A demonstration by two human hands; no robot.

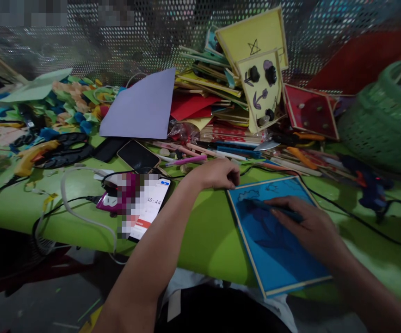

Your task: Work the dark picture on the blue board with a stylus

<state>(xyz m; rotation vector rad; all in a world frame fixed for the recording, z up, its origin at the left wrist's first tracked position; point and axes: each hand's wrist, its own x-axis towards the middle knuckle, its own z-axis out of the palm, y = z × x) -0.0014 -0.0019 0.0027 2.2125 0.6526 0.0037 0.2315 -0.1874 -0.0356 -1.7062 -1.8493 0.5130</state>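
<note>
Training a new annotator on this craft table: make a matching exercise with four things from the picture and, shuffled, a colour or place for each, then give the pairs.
Things
1. framed board under the right hand
2. large paper sheet
3. woven basket
4. phone with lit screen

Descriptions
A. green, at the table's right end
B. blue, with a pale wooden edge
C. lavender, propped up behind a dark phone
D. lying left of the left hand's forearm

Pairs: 1-B, 2-C, 3-A, 4-D
</note>
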